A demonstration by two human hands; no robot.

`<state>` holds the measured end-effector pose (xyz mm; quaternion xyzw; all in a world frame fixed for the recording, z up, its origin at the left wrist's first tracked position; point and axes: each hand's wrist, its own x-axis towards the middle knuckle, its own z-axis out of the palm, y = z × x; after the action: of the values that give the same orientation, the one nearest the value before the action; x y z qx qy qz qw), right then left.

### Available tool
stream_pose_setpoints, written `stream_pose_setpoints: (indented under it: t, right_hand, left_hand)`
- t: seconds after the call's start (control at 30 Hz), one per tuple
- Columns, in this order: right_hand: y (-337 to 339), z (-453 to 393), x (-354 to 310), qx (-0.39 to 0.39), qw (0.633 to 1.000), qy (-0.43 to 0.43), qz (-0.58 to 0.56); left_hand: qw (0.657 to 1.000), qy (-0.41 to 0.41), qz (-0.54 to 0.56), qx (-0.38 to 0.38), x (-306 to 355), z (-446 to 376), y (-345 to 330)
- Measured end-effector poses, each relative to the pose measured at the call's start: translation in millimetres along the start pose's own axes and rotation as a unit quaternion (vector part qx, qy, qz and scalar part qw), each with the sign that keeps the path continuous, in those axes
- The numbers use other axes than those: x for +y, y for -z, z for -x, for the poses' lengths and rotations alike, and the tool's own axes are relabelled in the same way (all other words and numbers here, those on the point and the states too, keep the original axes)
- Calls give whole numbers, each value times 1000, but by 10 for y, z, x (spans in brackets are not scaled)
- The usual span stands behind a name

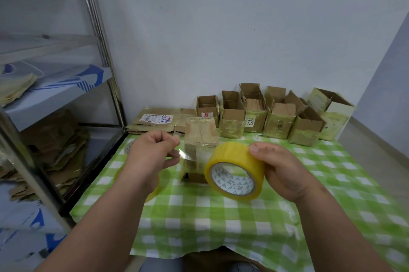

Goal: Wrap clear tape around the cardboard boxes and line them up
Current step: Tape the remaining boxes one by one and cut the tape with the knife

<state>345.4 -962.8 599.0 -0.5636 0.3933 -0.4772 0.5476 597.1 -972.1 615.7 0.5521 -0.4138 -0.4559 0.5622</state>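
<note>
Done so far: row of cardboard boxes (274, 114) lined up along the far edge of the table against the wall, roughly six, most showing shiny tape bands round the lower half. Flaps still open on top of them.
In hand right now: one box (200, 139) standing upright mid-table on the green checked cloth (221, 216), just in front of the row, already carrying several glossy wraps. Looks nearly finished, not yet slotted into the line.
Tape roll (235, 171): yellowish-clear, held up above the cloth, close in front of that box, core facing the camera.
Right hand (285, 172): curled round the roll's outer rim, thumb on top, other fingers hidden behind it.
Left hand (152, 152): thumb and forefinger pinching the free end of the tape strip (188, 153), pulled out sideways from the roll; remaining fingers loosely curled.
Strip: stretched between the two hands, passing in front of the box; touching it or not, can't tell, too transparent.
Still to go: probably lay this length on, tear off, push the box into the row.
Backlog: flattened cardboard (152, 123) stacked at the far left of the table, more piled on the metal shelf (55, 154) beside it. Part of the job or not, no telling.
Spare: second tape roll (152, 192) peeking out under the left forearm.
Guess: well past halfway for the boxes on the table.
</note>
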Motion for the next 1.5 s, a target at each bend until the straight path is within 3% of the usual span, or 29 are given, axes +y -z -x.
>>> stream_pose_setpoints:
  t: [0.17,0.4,0.67,0.9,1.37,1.5]
  right_hand:
    - [129,-43,0,5,1000,15,5]
    - [295,-222,-180,58,986,-16,153]
    - [235,-543,-409,87,939,-102,317]
    - [112,-740,-434,94,905,-127,394]
    - [172,-907,-286,64,884,-208,414]
    - [122,-918,-247,39,858,-225,460]
  left_hand:
    - [1000,-3,-17,11,-38,-57,-13]
    - [999,7,9,51,-17,-231,-33]
    - [996,33,-1,88,-76,-383,-41]
    - [994,56,4,90,-67,-542,-25]
    - [993,95,-3,69,-357,-651,-47]
    - [992,103,-31,66,-413,-653,-71]
